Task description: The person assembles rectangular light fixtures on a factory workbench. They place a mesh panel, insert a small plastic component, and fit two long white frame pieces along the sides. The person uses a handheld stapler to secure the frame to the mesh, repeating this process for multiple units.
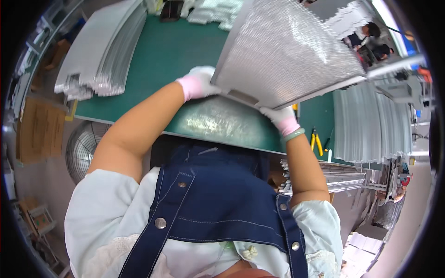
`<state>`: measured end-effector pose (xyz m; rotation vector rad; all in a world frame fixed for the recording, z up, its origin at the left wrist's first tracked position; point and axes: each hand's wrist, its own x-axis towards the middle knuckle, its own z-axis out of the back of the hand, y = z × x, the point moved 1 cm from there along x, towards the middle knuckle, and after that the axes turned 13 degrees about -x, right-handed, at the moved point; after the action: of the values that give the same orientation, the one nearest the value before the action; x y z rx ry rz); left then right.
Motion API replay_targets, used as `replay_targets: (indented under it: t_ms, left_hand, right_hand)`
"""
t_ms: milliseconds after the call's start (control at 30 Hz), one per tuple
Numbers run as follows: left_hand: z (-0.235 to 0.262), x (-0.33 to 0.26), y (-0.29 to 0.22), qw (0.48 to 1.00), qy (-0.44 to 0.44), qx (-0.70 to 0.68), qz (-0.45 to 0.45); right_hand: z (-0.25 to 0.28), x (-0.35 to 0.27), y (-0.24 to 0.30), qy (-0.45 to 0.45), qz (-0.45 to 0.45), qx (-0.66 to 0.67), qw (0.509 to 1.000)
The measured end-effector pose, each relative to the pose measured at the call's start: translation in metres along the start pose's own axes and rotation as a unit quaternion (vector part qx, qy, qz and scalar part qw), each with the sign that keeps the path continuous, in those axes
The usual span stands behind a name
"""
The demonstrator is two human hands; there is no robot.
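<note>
A large rectangular metal mesh filter panel (282, 51) with a thin silvery frame is held tilted up over the green worktable (160, 51). Near one end of its close edge is a small rectangular slot. My left hand (201, 83), in a white glove with a pink cuff, grips the panel's left near corner. My right hand (281, 118), gloved the same way, is closed on the near edge to the right of the slot. The fingers of both hands are partly hidden by the frame.
Tall stacks of metal panels stand at the left (99, 41) and right (371, 123) of the table. Yellow-handled pliers (316, 142) lie by the right stack. A floor fan (85, 148) and cardboard boxes (41, 129) are at the left. Other people (366, 37) are far right.
</note>
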<state>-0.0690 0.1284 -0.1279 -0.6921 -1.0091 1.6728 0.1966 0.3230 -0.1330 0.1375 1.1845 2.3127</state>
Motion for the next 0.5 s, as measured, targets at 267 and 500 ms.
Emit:
replay_targets:
  t_ms: [267, 500]
  left_hand:
    - [0.066, -0.015, -0.213, 0.903, -0.019, -0.405, -0.138]
    - [0.065, 0.0, -0.224, 0.914, -0.079, -0.37, -0.146]
  right_hand:
    - [0.021, 0.005, 0.009, 0.018, 0.019, -0.21, 0.977]
    - [0.122, -0.041, 0.159, -0.135, 0.184, 0.277, 0.934]
